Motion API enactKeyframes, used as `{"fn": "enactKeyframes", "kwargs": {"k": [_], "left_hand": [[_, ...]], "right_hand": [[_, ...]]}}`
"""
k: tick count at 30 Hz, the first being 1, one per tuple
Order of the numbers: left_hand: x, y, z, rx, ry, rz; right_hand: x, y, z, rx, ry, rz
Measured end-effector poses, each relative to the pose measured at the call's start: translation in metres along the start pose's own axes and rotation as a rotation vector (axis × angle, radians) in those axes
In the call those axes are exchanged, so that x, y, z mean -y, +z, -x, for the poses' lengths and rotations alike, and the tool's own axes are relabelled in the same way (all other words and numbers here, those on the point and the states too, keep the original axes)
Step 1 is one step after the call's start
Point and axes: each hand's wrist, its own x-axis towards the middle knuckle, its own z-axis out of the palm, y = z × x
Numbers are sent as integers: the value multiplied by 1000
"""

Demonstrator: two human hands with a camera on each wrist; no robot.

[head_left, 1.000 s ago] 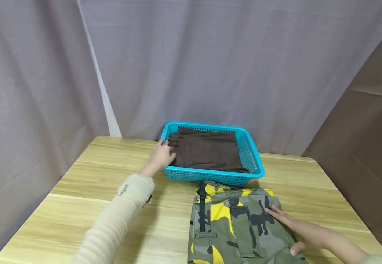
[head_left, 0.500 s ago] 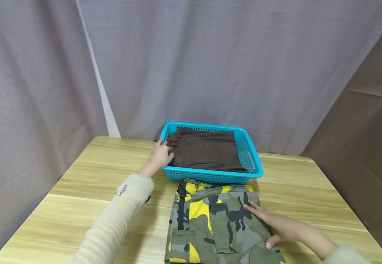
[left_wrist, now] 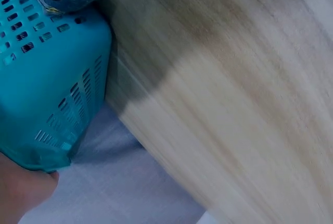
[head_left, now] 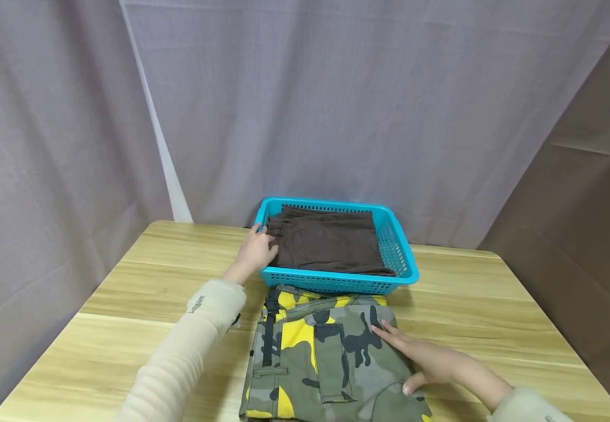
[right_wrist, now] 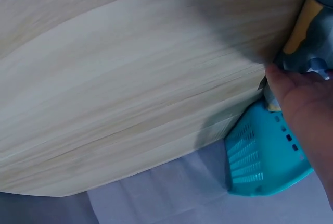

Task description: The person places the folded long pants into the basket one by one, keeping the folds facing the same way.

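Note:
My left hand [head_left: 255,251] grips the left rim of a turquoise plastic basket [head_left: 331,284] with slotted sides. In the left wrist view, part of this hand [left_wrist: 26,190] shows at the basket's edge [left_wrist: 57,94]. Folded dark brown trousers [head_left: 331,243] lie inside the basket. In front of it are folded camouflage trousers [head_left: 331,357] in green, grey, black and yellow, with a black strap at the left. Flat on their right side rests my right hand [head_left: 431,360], fingers extended and thumb apart. The lower edge of the camouflage trousers is cut off by the frame.
Everything lies on a light wooden table [head_left: 141,281]. A grey curtain [head_left: 336,105] hangs right behind the basket, and brown cloth [head_left: 584,205] covers the right side. Bare tabletop shows left of the basket and right of the camouflage trousers.
The camouflage trousers have slid left across the table together with my right hand, and now lie in front of the basket. My left hand has stayed at the basket's rim.

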Motion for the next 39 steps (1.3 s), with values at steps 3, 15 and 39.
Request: {"fn": "enactKeyframes", "kwargs": {"k": [3, 15, 39], "left_hand": [[0, -1, 0, -110, 40, 26], [-1, -25, 29, -128, 41, 182], [13, -30, 110, 125, -309, 802]], "right_hand": [[0, -4, 1, 8, 27, -66], [7, -21, 7, -196, 98, -60], [1, -20, 16, -381, 476, -843]]}}
